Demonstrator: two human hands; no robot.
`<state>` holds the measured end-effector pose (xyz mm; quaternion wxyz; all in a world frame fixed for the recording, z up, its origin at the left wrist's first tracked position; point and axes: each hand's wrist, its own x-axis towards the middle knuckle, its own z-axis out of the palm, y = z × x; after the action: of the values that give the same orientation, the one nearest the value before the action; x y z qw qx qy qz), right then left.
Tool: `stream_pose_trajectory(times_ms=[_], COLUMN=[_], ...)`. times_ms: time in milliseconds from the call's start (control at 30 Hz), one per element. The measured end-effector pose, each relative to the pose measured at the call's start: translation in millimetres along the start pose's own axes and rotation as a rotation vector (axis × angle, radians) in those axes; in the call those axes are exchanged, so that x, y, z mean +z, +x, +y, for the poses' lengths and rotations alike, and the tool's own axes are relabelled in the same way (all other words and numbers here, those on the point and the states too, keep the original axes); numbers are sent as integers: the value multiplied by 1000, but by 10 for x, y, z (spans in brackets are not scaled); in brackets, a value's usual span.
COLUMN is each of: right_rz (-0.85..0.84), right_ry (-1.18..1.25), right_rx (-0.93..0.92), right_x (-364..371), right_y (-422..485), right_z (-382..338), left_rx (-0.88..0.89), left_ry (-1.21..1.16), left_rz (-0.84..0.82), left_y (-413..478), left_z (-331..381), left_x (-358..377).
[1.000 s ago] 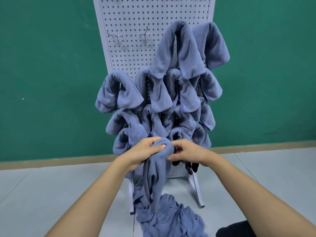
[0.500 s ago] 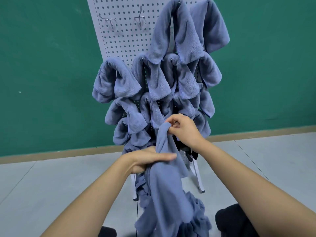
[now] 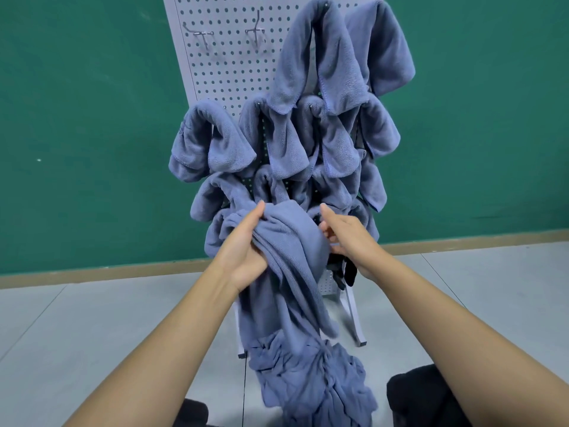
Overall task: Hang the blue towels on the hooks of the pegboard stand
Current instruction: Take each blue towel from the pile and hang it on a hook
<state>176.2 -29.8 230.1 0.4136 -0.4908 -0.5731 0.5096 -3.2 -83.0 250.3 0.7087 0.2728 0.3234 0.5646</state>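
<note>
head view: most of the pegboard stand (image 3: 215,75) is already draped in hung blue towels (image 3: 326,75), and two bare hooks (image 3: 203,37) remain at its upper left. the left hand (image 3: 246,245) grips a bunched towel (image 3: 292,238) in front of the lower rows. the right hand (image 3: 349,238) curls at the towel's far edge; i cannot tell if it pinches. a heap of towels (image 3: 311,377) waits on the floor (image 3: 77,318). crowded folds hide the lower hooks, and a black item (image 3: 346,274) dangles nearby.

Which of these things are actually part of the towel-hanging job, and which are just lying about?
Job: held towel, left hand, right hand, pegboard stand, empty hooks, hung towels, floor pile of towels.
Just there: green wall, grey floor, black item low on the stand.
</note>
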Motion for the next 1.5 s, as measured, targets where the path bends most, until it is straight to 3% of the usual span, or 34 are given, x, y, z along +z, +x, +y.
stream_pose_trajectory(times_ms=[100,167,267,400,533,767,867,933,1033,1100,1200,1333,1433,1500], right_rz=[-215,-249,-114,31,139,215,224,260,271,114,-104,1,-128,-54], right_ry=[172,246,352,470,477,497,428,291,228,152,-56,149,13,-40], right_rx=[152,165,107,73,70,81,85,23,-56,4,148,64,61,53], right_x=[51,83,50,-180,-362,-501,-540,-558,-601,-625,-612,-690,-727,-709], right_y=[-62,-55,10,127,115,106,89,87,103,101,65,105,96,105], right_z=[-10,-6,-26,-18,-42,-26,0,24,35,61,188,162,171,217], left_rx=[14,29,50,118,40,-97,-116,-86,63,27,-83,-34,-27,-15], left_ry=[-4,15,141,349,370,334,468,589,459,374,479,386,359,408], left_rz=[20,40,83,299,453,380,263,300,327,288,331,437,416,427], left_y=[-11,-1,0,53,31,-23,-28,-21,19,0,-7,7,-10,-16], left_z=[23,26,74,241,417,493,477,435,439,469,417,439,452,410], left_x=[14,-3,-43,-293,-615,-727,-764,-759,-738,-739,-807,-854,-843,-823])
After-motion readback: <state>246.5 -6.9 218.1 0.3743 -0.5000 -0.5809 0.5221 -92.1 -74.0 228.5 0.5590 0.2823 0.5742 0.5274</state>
